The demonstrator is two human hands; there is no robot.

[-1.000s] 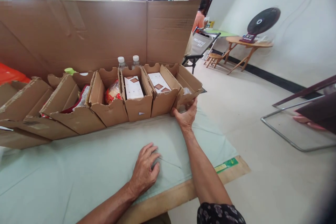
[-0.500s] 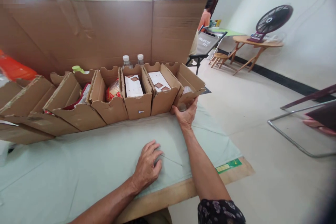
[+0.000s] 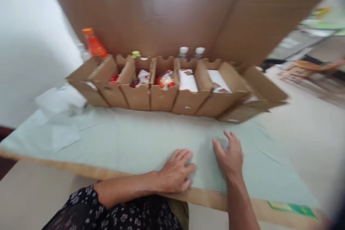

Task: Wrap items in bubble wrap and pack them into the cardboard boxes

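My left hand (image 3: 176, 170) lies on the pale green tablecloth (image 3: 129, 136) near the front edge, fingers loosely spread and holding nothing. To its right, my right hand (image 3: 229, 154) is over the cloth with thumb and fingers apart, also holding nothing. Beyond both hands stands a row of open cardboard bins (image 3: 163, 99). The rightmost bin (image 3: 265, 86) leans outward and is nearest my right hand, with a gap between them. White boxes (image 3: 188, 80) with brown squares stand in two bins. A red and clear food packet (image 3: 165, 79) sits in a middle bin.
A tall cardboard panel (image 3: 151, 14) rises behind the bins. An orange bottle (image 3: 94, 43) and two white-capped bottles (image 3: 183, 52) stand between. Crumpled white plastic (image 3: 60, 100) lies at the table's left. A blurred wooden table (image 3: 309, 66) is beyond the right side.
My right hand has let go of the rightmost bin and drawn back toward me over the cloth. The view has swung left, showing the whole row. My left hand still rests on the cloth.
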